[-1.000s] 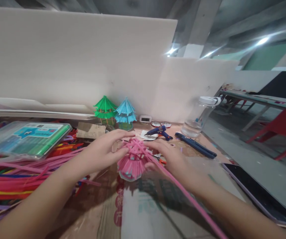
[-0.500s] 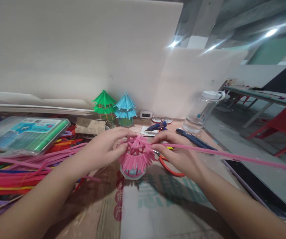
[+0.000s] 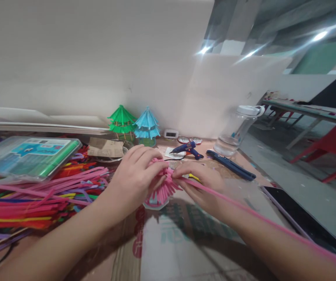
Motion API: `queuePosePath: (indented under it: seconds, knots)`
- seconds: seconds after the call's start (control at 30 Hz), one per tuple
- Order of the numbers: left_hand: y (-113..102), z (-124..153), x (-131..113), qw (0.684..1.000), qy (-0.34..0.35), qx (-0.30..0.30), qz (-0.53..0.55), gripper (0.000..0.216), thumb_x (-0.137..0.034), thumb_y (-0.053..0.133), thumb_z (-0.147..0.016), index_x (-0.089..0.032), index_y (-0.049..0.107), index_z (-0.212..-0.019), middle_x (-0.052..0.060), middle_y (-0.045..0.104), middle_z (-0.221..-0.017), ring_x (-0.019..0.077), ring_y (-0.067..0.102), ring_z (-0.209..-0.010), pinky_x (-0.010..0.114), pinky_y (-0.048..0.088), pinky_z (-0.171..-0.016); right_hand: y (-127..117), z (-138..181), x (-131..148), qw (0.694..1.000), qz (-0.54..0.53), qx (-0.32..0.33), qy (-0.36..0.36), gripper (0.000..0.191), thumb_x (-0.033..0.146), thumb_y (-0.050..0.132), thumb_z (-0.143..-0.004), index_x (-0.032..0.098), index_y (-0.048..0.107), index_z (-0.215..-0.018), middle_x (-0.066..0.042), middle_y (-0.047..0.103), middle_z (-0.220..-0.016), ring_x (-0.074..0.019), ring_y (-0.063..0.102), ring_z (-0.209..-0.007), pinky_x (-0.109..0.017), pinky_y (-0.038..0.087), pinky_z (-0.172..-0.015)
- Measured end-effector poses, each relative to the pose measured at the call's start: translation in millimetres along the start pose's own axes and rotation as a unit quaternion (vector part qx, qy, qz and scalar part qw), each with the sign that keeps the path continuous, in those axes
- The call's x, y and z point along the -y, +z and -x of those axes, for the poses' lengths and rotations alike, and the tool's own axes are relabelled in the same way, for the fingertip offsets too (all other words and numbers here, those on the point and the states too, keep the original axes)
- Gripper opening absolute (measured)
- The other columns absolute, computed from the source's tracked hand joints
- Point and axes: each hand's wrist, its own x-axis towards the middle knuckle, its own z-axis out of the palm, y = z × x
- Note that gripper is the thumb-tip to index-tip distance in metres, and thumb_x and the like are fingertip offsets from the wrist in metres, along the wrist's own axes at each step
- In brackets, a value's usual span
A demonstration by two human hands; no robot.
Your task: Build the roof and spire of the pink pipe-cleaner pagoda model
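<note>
A small pink pagoda made of pipe cleaners (image 3: 162,190) stands on a cardboard sheet (image 3: 168,242) in the middle of the desk. My left hand (image 3: 134,177) curls over its top and left side, fingers closed on it. My right hand (image 3: 198,183) pinches a long pink pipe cleaner (image 3: 261,220) right at the pagoda's roof; the strand runs along my forearm to the lower right corner.
A green pagoda (image 3: 122,123) and a blue pagoda (image 3: 147,125) stand at the back wall. Several coloured pipe cleaners (image 3: 24,203) and a clear plastic case (image 3: 27,156) lie left. A blue glue gun (image 3: 187,149), blue pliers (image 3: 230,166), water bottle (image 3: 235,130) and dark tablet (image 3: 305,226) sit right.
My left hand has closed further over the pagoda's top. The right hand swung the long pink strand from pointing out to the right down along my forearm, and now covers the orange-handled scissors.
</note>
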Motion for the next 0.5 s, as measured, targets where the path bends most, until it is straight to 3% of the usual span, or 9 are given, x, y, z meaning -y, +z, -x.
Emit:
queuePosePath:
  seconds: [0.33, 0.5]
  knots:
    - [1.9, 4.8, 3.2, 0.999, 0.017, -0.024, -0.046, 0.014, -0.020, 0.057, -0.090, -0.014, 0.066, -0.100, 0.012, 0.067, -0.106, 0.0270, 0.056, -0.103, 0.047, 0.044, -0.098, 3.0, 2.5, -0.2, 1.000, 0.004, 0.007, -0.008, 0.009, 0.013, 0.057, -0.087, 0.020, 0.060, -0.091, -0.002, 0.072, -0.083, -0.0132, 0.068, -0.077, -0.023, 0.053, -0.071]
    - [0.9, 3.7, 2.5, 0.998, 0.036, -0.036, -0.047, 0.021, -0.019, 0.046, -0.095, -0.014, 0.066, -0.096, 0.011, 0.068, -0.103, 0.0245, 0.057, -0.102, 0.045, 0.043, -0.100, 5.5, 5.2, -3.8, 1.000, -0.014, 0.016, -0.006, 0.013, 0.009, 0.054, -0.086, 0.020, 0.060, -0.090, -0.001, 0.071, -0.082, -0.0131, 0.066, -0.076, -0.023, 0.052, -0.070]
